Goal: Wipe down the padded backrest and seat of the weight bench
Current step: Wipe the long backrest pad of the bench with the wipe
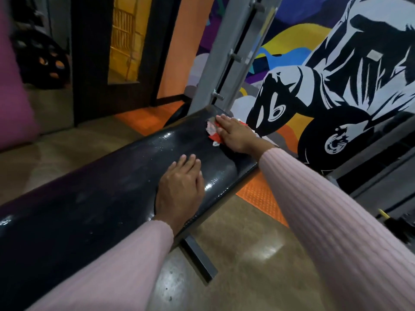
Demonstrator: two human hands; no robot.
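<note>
The black padded bench (pixel 107 189) runs from the lower left up to the centre, its glossy surface speckled with droplets. Near its far end my right hand (pixel 235 135) lies flat, fingers straight, pressing a red and white cloth (pixel 212 134) onto the pad. My left hand (pixel 179 191) rests flat on the pad closer to me, fingers straight, holding nothing. Both arms wear pink ribbed sleeves.
A grey metal upright (pixel 226 57) with pegs rises behind the bench's far end. A painted mural wall (pixel 336 75) stands on the right. A dark door frame (pixel 89 59) and weight plates (pixel 42 61) are at the left. The bench's steel foot (pixel 199 259) rests on the concrete floor.
</note>
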